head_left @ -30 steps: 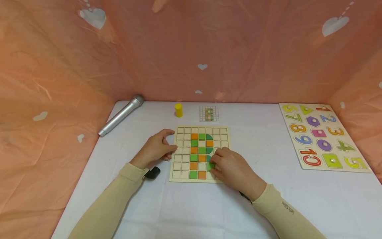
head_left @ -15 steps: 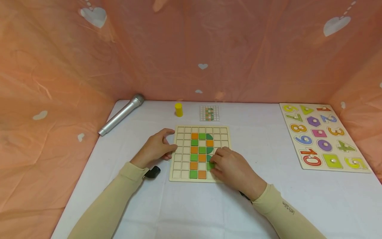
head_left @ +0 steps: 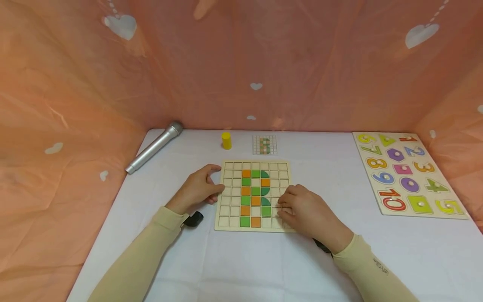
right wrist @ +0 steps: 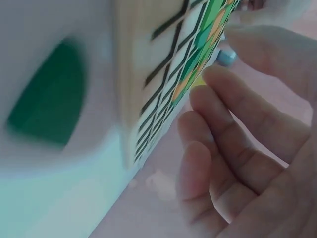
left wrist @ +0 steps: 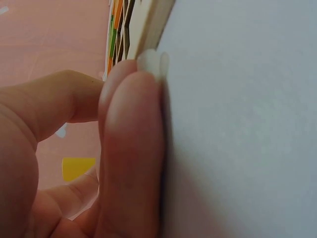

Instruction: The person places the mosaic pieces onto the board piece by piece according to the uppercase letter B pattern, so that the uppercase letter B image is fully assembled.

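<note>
A wooden grid board lies on the white table, filled in its middle columns with orange, green and dark green tiles. My left hand stands at its left edge, thumb and index fingertips right at the rim. My right hand hovers over the board's lower right part, fingers loosely bent, nothing showing between them in the right wrist view. To the left of its fingers sits a dark green quarter-circle tile above a green square tile. Another dark green rounded tile lies off the board, hidden from the head view.
Behind the board are a small pattern card and a yellow cylinder. A silver microphone lies at the back left. A number-and-shape puzzle board occupies the right side. Heart-printed cloth walls surround the table.
My right hand has drawn back to the right, off the dark green quarter-circle and green square tiles, which now show fully. The left hand stays at the board's left edge.
</note>
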`<state>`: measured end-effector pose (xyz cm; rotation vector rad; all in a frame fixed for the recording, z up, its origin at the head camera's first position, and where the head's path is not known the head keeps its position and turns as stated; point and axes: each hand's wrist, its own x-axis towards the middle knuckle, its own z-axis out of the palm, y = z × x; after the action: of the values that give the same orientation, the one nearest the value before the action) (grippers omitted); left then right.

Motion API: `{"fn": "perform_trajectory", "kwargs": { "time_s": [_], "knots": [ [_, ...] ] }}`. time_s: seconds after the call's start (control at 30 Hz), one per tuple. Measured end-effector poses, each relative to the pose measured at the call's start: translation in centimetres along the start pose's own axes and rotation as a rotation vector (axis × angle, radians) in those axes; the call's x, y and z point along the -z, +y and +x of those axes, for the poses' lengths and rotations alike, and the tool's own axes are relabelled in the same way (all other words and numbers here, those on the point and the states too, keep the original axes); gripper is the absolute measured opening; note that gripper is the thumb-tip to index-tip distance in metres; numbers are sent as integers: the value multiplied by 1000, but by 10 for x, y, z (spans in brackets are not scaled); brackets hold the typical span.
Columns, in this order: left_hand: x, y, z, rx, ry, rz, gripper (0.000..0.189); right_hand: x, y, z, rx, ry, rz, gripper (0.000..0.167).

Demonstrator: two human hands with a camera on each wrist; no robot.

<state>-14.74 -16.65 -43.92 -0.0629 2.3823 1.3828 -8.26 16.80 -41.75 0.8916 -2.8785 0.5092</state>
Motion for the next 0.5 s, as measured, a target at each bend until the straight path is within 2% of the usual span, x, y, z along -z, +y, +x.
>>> {"fn": "perform_trajectory", "kwargs": {
  "time_s": [0.33, 0.5],
  "knots": [
    [2, -1, -2, 6, 3, 26, 69, 18, 28, -35, -87, -27, -45, 13],
    [0, -1, 0, -18, -5, 42, 69, 21, 36, -55, -134, -32, -33, 13]
  ]
}}
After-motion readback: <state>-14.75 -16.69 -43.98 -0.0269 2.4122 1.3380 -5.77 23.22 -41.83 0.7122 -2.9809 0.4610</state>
